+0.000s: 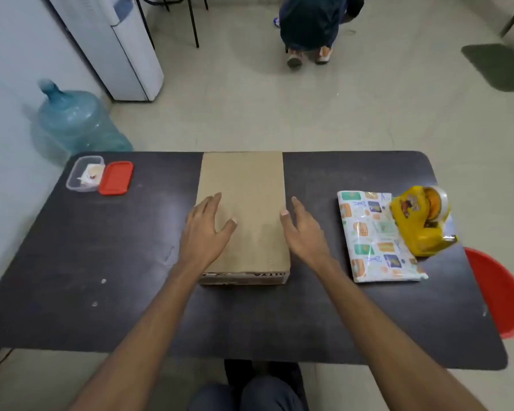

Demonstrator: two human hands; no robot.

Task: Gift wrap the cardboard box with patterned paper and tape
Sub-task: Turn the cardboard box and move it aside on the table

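While both hands lie slack-fingered, left hand on top, right hand at its side, the matte rectangular cardboard box runs lengthwise away from the person.

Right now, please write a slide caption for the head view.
Left hand rests on the unwrapped cardboard box, right hand beside it; patterned paper and yellow tape dispenser lie to the right.

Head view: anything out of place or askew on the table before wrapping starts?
The yellow tape dispenser sits on the folded patterned wrapping paper, pinning its far right corner. The red plastic lid lies off, beside its clear plastic container. Nothing spilled or damaged.
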